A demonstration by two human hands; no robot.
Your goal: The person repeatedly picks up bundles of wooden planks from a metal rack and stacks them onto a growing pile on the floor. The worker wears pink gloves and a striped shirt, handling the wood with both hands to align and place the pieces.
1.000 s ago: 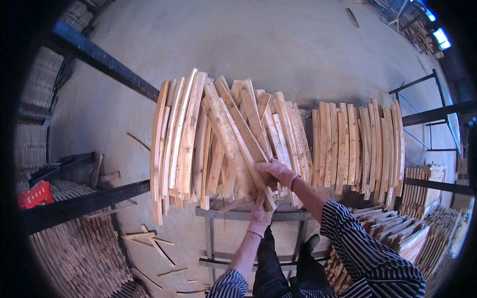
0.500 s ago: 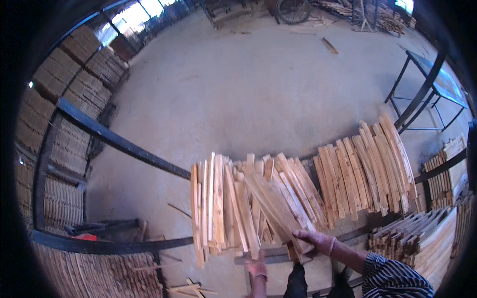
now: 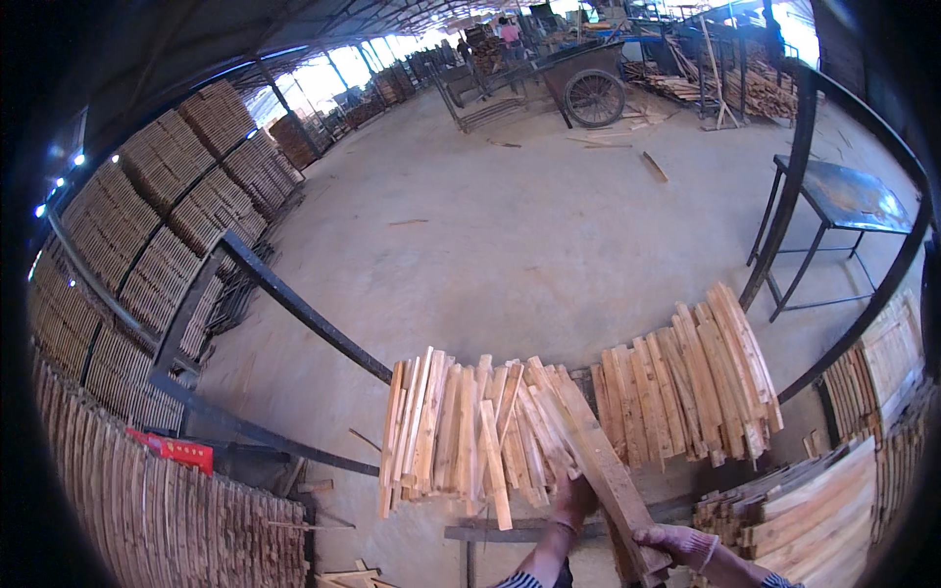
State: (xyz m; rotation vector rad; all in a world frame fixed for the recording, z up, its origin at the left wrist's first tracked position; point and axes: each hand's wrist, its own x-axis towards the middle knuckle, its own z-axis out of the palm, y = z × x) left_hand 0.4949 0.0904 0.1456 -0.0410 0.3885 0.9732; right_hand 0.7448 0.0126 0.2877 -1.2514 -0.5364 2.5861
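Note:
A long wooden plank [image 3: 596, 446] slants from the near right up over the bundle of loose wooden strips [image 3: 441, 421]. My right hand [image 3: 674, 544], in a pale glove or cuff, is closed around the plank's near end. Against the plank's left edge is my left hand [image 3: 572, 498], its fingers curled and partly hidden by the wood. The strips lie side by side, and one short strip [image 3: 494, 465] sits askew on top. To the right of the plank lies a second row of strips [image 3: 676, 387], more evenly lined up.
A dark metal frame [image 3: 304, 309] surrounds the work area. Stacked boards [image 3: 804, 500] stand at the near right and tall wood piles [image 3: 167, 186] on the left. A red object [image 3: 176, 451] rests on the near-left stack. Farther off are a metal table [image 3: 848, 196] and a wheeled cart [image 3: 588, 88].
The plank has swung to the right and its near end has come closer to me. My left hand has moved right, from the strip ends to the plank. The view has tilted upward.

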